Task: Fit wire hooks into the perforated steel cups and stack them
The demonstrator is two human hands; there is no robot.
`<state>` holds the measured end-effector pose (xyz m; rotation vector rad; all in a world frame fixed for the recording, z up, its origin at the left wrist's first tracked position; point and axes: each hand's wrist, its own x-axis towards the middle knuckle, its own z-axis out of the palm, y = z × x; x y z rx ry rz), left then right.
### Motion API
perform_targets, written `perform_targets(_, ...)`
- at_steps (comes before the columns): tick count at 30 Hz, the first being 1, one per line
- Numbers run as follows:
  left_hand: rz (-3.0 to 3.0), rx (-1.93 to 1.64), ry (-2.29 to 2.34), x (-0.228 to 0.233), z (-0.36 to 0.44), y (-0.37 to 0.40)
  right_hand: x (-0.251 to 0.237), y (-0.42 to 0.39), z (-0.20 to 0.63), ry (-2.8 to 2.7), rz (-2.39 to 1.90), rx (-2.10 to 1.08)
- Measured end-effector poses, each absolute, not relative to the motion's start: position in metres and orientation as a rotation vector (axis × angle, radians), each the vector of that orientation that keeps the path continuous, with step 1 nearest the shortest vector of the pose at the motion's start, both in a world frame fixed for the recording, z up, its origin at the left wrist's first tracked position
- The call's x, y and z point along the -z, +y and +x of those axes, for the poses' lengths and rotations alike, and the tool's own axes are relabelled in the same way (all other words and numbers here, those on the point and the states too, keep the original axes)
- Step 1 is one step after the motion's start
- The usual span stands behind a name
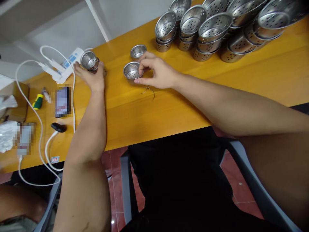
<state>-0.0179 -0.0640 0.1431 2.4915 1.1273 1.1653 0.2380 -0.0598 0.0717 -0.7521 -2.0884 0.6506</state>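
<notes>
a: in the head view, what does the left hand [93, 75] hold?

b: it is closed around a small steel strainer cup [89, 60], tilted so the open mouth looks toward the camera. i think it is tipped like this so the inside can be seen. it is just beside the white power strip [70, 61].

a: and the right hand [158, 71]?

b: its fingertips pinch the rim of a second strainer cup [132, 70], which sits upright on the wooden table [183, 96], in the middle. the pinch probably keeps the light cup from sliding. the two hands are well apart.

a: what lies under that hand?

b: a thin bent wire [149, 90], near the wrist, touching the table. a third loose cup [138, 51] stands just behind the fingers.

a: the materials?

b: all cups are shiny thin metal, round, with many small holes in the wall and the bottom. the table is smooth, orange varnished wood.

a: and at the far side?

b: stacks of bigger perforated bowls [212, 32], nested one in another, maybe to save place. at the left are a white cable [41, 129] and a screwdriver [38, 100] with green and yellow handle.
</notes>
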Motion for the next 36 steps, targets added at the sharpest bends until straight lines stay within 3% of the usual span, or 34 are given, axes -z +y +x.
perform_targets(9,2.491,-1.13,0.972,-0.139,0.017,-0.115,-0.089,-0.068,0.238,-2.109,-0.841,-0.6)
perform_targets(17,2.387,-1.237,0.772,-0.026,-0.028,-0.022,-0.082,-0.065,0.24,-2.16,-0.85,-0.558)
perform_targets(20,2.367,-1.242,0.786,-0.006,-0.039,-0.005,-0.085,-0.067,0.241,-2.197,-0.827,-0.523)
perform_targets(24,2.378,-1.126,0.864,-0.008,-0.04,-0.006,-0.092,-0.067,0.247,-2.222,-0.737,-0.438)
perform_targets(36,2.375,-1.104,0.792,-0.014,-0.042,-0.005,-0.084,-0.053,0.247,-2.235,-0.773,-0.599)
